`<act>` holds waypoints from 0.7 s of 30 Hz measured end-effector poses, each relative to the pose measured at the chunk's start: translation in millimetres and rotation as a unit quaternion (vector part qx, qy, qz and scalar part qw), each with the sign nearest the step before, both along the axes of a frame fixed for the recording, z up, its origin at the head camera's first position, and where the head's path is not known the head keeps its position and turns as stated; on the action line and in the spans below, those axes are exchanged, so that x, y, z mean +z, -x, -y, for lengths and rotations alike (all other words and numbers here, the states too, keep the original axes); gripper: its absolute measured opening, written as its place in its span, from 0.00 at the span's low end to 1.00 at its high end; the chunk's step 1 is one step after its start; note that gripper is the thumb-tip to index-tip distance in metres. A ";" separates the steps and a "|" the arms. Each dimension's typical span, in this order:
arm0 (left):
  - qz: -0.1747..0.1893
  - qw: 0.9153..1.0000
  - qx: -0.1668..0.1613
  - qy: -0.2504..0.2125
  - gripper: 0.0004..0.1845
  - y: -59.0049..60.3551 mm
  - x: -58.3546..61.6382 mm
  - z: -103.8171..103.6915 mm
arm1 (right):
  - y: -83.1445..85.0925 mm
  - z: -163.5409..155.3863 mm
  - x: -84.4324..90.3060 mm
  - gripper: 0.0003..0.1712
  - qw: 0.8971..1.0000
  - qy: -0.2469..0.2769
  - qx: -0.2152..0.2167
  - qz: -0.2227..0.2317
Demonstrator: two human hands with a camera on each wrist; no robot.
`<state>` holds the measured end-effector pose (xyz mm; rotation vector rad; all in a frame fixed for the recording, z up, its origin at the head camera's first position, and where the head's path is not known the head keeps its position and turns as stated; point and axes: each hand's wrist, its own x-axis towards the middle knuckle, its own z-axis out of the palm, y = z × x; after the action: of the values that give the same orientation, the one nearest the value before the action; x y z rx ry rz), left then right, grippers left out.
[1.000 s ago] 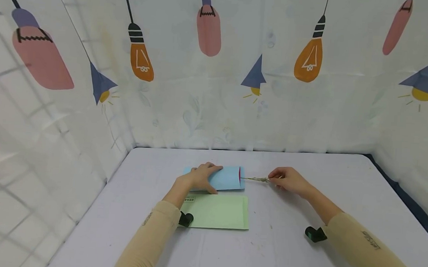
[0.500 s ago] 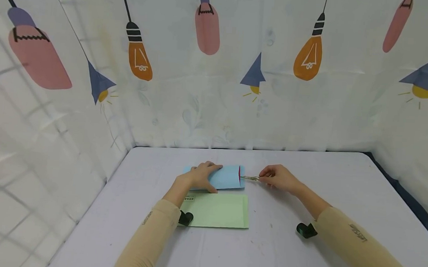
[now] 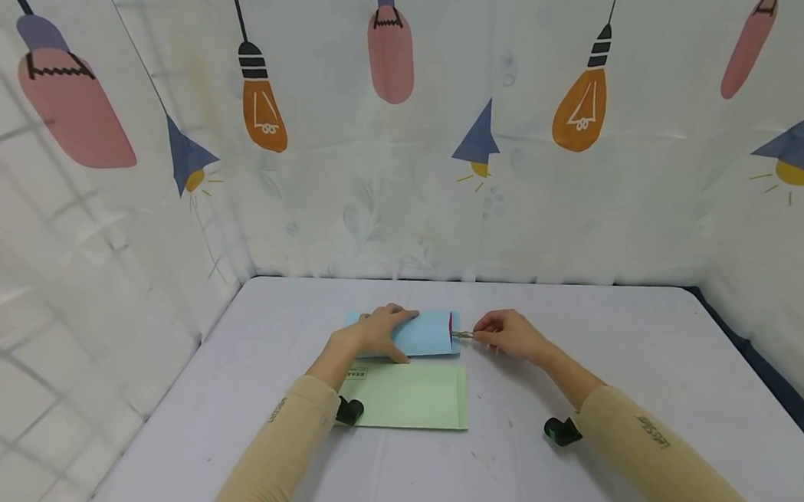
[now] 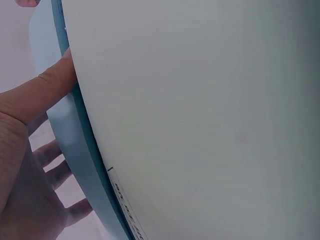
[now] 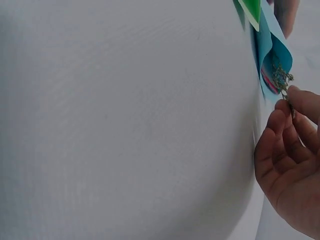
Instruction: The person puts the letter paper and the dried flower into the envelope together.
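On the table lies a light blue envelope point(image 3: 432, 331), its mouth bulging toward the right with a strip of red showing inside. My left hand point(image 3: 382, 330) spans the envelope and holds it, thumb at the near edge and fingers toward the far edge. In the left wrist view that thumb point(image 4: 50, 85) presses on the envelope's side. Thumb and fingertips of my right hand point(image 3: 510, 334) pinch the stem of a thin dried flower sprig point(image 5: 282, 77). The sprig's small greenish tips are in the envelope's mouth, and its inner end is hidden.
A pale green envelope point(image 3: 410, 397) with a small printed box lies flat just in front of the blue one, partly under the left forearm. Small dry crumbs point(image 3: 482, 462) dot the white tablecloth point(image 3: 498, 487). A curtain point(image 3: 405, 205) printed with lamps hangs behind.
My right hand has moved left with the sprig, so less of it shows outside the blue envelope. My left hand and both envelopes have stayed in place.
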<state>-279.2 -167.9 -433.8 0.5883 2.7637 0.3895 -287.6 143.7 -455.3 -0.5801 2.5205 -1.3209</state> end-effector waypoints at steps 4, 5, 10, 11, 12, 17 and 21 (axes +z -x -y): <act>0.000 1.000 0.000 -0.001 0.52 -0.6 0.3 -0.3 | -0.2 4.8 0.5 0.09 1.000 -0.007 -0.002 -0.002; 0.000 1.000 0.000 -0.001 0.52 -0.7 0.3 -0.3 | 0.0 6.2 0.5 0.09 1.000 -0.008 -0.002 -0.003; -0.003 1.000 0.001 0.002 0.53 -1.0 -0.1 -0.8 | -1.4 12.0 2.0 0.10 1.000 -0.004 0.002 -0.001; -0.003 1.000 0.001 0.000 0.53 -1.3 0.1 -1.1 | -1.8 13.0 2.4 0.10 1.000 -0.003 0.002 -0.001; -0.003 1.000 0.001 0.000 0.53 -1.6 0.2 -1.4 | -2.3 13.9 2.7 0.10 1.000 -0.002 0.002 -0.001; -0.001 1.000 0.002 -0.004 0.53 -2.5 1.1 -2.1 | -3.1 18.1 2.4 0.10 1.000 0.012 -0.002 0.005; -0.001 1.000 0.001 -0.003 0.53 -1.4 0.6 -1.4 | -2.5 20.8 1.0 0.07 0.999 0.030 -0.012 0.009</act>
<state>-277.9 -166.5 -433.2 0.5871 2.7674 0.3988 -285.0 122.9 -454.3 -0.5494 2.4881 -1.4070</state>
